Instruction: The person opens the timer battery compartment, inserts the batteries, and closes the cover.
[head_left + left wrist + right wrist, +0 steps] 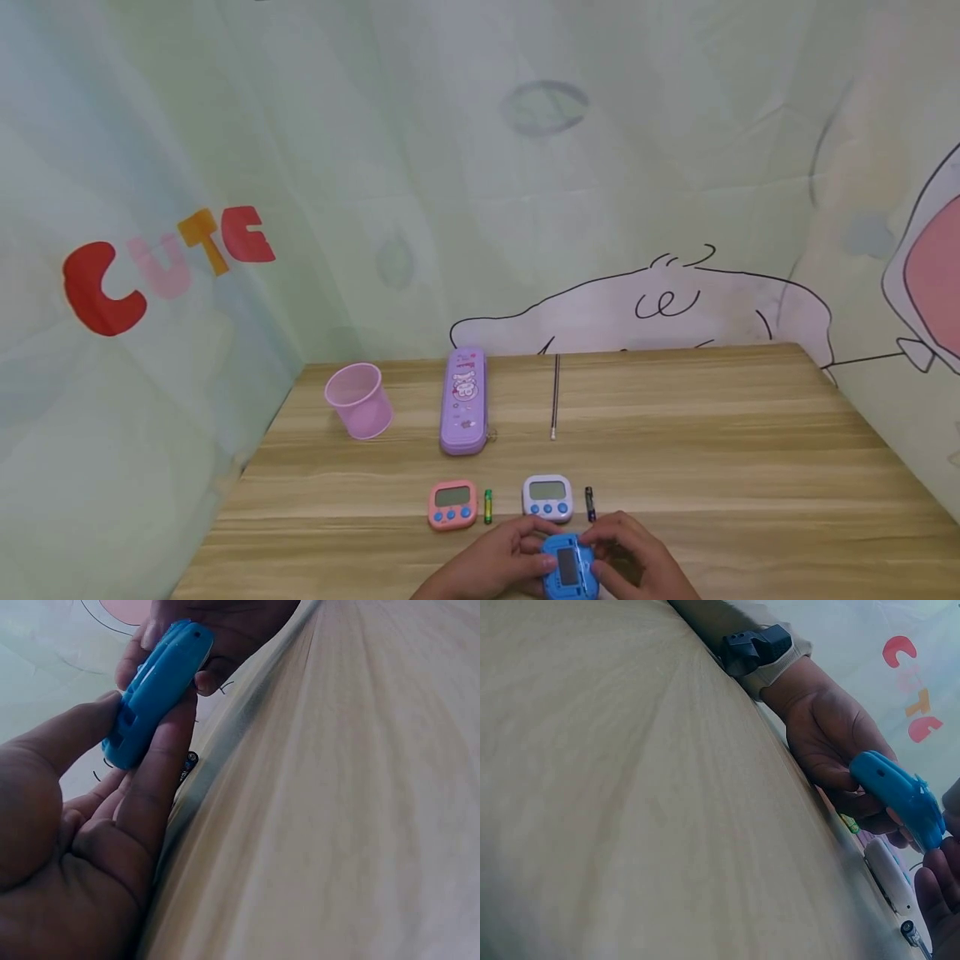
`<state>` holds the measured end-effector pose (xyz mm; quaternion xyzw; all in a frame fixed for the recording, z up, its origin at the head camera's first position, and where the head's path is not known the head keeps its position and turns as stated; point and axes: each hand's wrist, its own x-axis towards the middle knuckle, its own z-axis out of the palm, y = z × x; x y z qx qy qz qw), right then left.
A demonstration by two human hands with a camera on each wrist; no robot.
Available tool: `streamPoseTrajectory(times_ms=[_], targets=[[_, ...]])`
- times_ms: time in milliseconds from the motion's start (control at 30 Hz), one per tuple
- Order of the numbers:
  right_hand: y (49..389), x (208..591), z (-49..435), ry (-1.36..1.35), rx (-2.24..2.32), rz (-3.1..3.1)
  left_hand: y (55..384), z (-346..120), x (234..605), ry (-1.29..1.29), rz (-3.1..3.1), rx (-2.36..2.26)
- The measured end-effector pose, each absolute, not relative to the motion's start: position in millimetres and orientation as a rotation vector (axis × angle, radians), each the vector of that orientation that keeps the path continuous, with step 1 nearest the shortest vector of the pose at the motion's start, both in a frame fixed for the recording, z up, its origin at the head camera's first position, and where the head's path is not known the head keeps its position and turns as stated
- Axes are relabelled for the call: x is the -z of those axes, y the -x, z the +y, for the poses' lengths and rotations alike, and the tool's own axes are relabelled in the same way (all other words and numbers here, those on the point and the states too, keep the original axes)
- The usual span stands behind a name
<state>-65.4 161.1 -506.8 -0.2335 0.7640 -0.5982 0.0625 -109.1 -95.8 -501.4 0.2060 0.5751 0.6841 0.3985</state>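
A blue digital timer (567, 568) is held low at the front of the table, a dark rectangle and a long slot on its upper face. My left hand (495, 557) grips it from the left, thumb on top and fingers underneath. On the other side, my right hand (637, 557) pinches its right edge with fingertips and thumb. In the right wrist view a small flap stands up on the timer (900, 796). Just beyond the hands lie a white timer (547, 498) and a dark battery (590, 503).
Left of the white timer are a green battery (488, 507) and a pink timer (452, 505). Farther back stand a pink cup (363, 408), a purple pencil case (464, 404) and a pencil (556, 396). A printed curtain (420, 183) hangs behind the table (712, 433).
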Motion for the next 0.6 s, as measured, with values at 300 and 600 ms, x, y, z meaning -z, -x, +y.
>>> streamPoseTrajectory(times_ms=[300,600], targets=[[65.0,505.4,159.2,0.64,1.773,2.362,110.3,-94.8,504.4,-0.533,1.432,-1.744],[64.8,505.4,158.3,0.664,1.772,2.353,109.5,-95.5,499.5,-0.51,1.463,-1.719]])
